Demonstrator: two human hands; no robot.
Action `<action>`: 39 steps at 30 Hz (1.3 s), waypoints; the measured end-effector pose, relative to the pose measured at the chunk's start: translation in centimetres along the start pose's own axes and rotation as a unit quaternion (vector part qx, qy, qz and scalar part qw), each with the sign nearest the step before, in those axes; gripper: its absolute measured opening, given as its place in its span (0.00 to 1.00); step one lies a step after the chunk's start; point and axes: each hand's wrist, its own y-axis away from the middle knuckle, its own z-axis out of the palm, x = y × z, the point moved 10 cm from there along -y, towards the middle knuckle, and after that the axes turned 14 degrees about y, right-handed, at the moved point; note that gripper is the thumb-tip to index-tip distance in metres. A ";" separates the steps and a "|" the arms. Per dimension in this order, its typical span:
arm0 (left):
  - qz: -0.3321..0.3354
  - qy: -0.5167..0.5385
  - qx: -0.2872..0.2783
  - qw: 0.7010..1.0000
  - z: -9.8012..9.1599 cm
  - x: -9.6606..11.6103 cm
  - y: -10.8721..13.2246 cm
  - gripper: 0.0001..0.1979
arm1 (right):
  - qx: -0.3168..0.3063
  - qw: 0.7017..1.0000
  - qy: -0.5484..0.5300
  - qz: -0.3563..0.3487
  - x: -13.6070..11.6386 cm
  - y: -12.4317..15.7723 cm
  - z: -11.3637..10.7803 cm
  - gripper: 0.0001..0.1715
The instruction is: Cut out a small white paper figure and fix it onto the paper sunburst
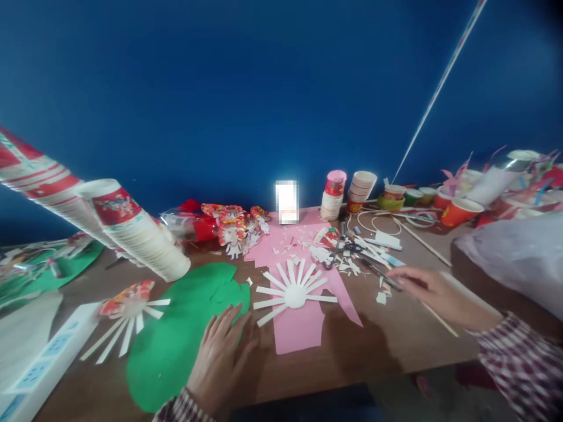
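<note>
My left hand (224, 346) lies with fingers stretched over the right edge of a green paper leaf shape (176, 334), holding nothing. My right hand (431, 293) is closed on a slim dark tool (385, 275) at the right of the table; its exact kind is unclear. Between my hands a cut paper cup (295, 296), its white strips fanned out round the base, rests on pink paper (299, 334). Another cut cup (132, 308), printed red and orange, lies left of the green paper. Black-handled scissors (347, 248) lie among paper scraps beyond my right hand.
Tall stacks of paper cups (136, 225) lean at the left, beside a white power strip (57, 351). Shorter cup stacks (332, 196) stand by the blue wall. Printed paper cutouts (237, 228) pile up at the back. A plastic bag (519, 252) sits at the right.
</note>
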 end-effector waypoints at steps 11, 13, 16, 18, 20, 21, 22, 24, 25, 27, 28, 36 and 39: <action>0.055 0.048 -0.044 0.996 0.6 4.3 -4.4 0.20 | 0.129 0.984 0.087 -0.087 -8.7 1.0 -1.8 0.16; 0.055 0.051 -0.048 0.996 0.6 4.6 -4.4 0.19 | 0.147 0.974 0.139 -0.106 -10.4 0.7 -1.2 0.15; 0.052 0.048 -0.069 0.995 0.9 4.7 -4.0 0.20 | 0.100 0.975 0.143 -0.139 -11.9 0.0 2.1 0.13; 0.047 0.044 -0.080 0.995 1.1 4.5 -3.6 0.21 | 0.079 0.979 0.139 -0.124 -11.8 -0.6 4.1 0.11; 0.039 0.041 -0.080 0.995 1.1 4.1 -3.2 0.21 | 0.059 0.982 0.136 -0.113 -11.4 -0.9 5.8 0.09; 0.035 0.041 -0.077 0.996 1.0 3.8 -3.0 0.21 | 0.050 0.983 0.134 -0.111 -11.3 -1.1 6.4 0.08; 0.032 0.042 -0.074 0.996 1.0 3.5 -2.9 0.20 | 0.042 0.984 0.130 -0.112 -11.1 -1.1 6.9 0.07; 0.028 0.047 -0.068 0.996 1.0 3.1 -2.8 0.20 | 0.025 0.986 0.121 -0.115 -10.9 -1.3 7.6 0.06; 0.027 0.051 -0.068 0.996 1.1 3.0 -2.8 0.20 | 0.019 0.986 0.118 -0.115 -10.9 -1.3 7.8 0.07; 0.025 0.058 -0.065 0.996 1.2 2.9 -2.9 0.20 | 0.012 0.987 0.114 -0.113 -10.7 -1.4 8.0 0.06; 0.024 0.063 -0.066 0.996 1.3 2.9 -3.0 0.20 | 0.013 0.987 0.113 -0.112 -10.7 -1.5 8.1 0.06; 0.008 0.113 -0.068 0.991 2.2 2.8 -2.9 0.20 | 0.014 0.988 0.081 -0.130 -10.9 -1.5 8.2 0.08; 0.008 0.122 -0.067 0.990 2.5 2.9 -2.8 0.20 | 0.002 0.988 0.071 -0.135 -10.9 -1.5 8.4 0.07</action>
